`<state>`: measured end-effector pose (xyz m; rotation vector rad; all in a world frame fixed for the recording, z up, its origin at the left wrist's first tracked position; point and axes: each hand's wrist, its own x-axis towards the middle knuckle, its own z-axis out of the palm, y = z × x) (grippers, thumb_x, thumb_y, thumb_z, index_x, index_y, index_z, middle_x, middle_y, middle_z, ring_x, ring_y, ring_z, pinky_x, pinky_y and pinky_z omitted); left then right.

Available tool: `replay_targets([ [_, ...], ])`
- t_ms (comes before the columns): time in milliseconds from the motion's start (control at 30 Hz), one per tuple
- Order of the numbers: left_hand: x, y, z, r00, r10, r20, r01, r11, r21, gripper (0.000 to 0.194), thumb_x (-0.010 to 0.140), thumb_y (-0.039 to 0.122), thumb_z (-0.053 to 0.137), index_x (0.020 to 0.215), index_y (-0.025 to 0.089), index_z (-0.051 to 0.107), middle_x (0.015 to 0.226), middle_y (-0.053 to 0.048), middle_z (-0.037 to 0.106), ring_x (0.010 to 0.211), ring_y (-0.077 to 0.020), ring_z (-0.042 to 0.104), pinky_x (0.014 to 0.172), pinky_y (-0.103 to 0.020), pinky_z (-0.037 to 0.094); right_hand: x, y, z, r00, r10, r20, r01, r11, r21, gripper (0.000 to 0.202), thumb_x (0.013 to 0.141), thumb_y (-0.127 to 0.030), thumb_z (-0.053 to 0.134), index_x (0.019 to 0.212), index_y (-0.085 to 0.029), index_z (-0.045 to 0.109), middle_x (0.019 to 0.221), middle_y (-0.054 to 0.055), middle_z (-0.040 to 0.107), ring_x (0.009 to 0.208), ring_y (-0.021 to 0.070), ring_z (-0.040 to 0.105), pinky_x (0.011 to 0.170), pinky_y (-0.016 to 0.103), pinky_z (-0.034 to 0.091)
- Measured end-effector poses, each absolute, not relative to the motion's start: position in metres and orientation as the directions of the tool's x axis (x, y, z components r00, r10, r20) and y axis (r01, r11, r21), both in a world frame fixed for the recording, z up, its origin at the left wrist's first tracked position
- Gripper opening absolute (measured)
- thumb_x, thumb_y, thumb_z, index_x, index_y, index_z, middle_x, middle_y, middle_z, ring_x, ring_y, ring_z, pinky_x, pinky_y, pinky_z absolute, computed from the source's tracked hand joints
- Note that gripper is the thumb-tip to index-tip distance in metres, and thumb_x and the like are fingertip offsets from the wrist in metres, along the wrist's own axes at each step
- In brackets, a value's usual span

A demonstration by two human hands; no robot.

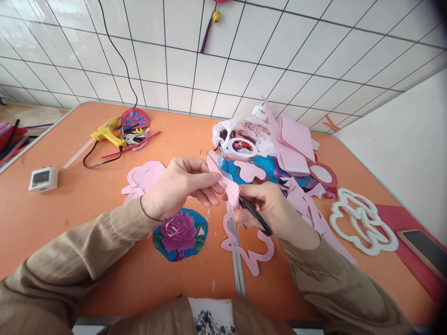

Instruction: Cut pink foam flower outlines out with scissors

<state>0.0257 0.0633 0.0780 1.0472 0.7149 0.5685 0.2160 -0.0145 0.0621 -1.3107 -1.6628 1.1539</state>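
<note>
My left hand (188,184) pinches a small pink piece (232,190) at the middle of the view. My right hand (267,209) is closed round black-handled scissors (256,215), whose blades lie against the pink piece. Below my hands, a pink cut-out outline (268,249) lies across the table seam. A round blue cloth with a purple flower (179,235) lies to its left, with small scraps on it. Pink cloud-like shapes (145,177) are partly behind my left wrist. Another pink shape (249,171) rests on blue patterned cloth (267,164).
On the orange table (122,284), a yellow glue gun (109,132), keys (134,137) and a white block (44,179) are at left. A plastic bag (223,132), folded pink sheets (296,139), pink scraps (314,216), white outlines (370,232) and a phone (424,249) are right.
</note>
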Motion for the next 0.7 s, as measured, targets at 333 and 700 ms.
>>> replay_targets([
  [333, 0.026, 0.064, 0.077, 0.637, 0.743, -0.204, -0.089, 0.334, 0.938, 0.017, 0.07, 0.021, 0.08, 0.064, 0.012, 0.066, 0.063, -0.004, 0.073, 0.047, -0.0104, 0.064, 0.043, -0.018, 0.05, 0.219, -0.014, 0.062, -0.293, 0.956, -0.001, 0.279, 0.084, -0.956, 0.055, 0.075, -0.066, 0.076, 0.065, -0.019, 0.05, 0.058, -0.006, 0.035, 0.054, 0.0081, 0.029, 0.048, 0.025, 0.023],
  [700, 0.027, 0.061, 0.078, 0.627, 0.757, -0.183, -0.027, 0.256, 0.966, 0.015, 0.072, 0.018, 0.072, 0.061, 0.014, 0.063, 0.059, -0.003, 0.07, 0.044, -0.0085, 0.06, 0.042, -0.017, 0.047, 0.22, -0.012, 0.051, -0.324, 0.945, 0.032, 0.205, 0.104, -0.973, 0.051, 0.076, -0.064, 0.076, 0.072, -0.017, 0.056, 0.06, -0.005, 0.043, 0.053, 0.008, 0.033, 0.048, 0.025, 0.027],
])
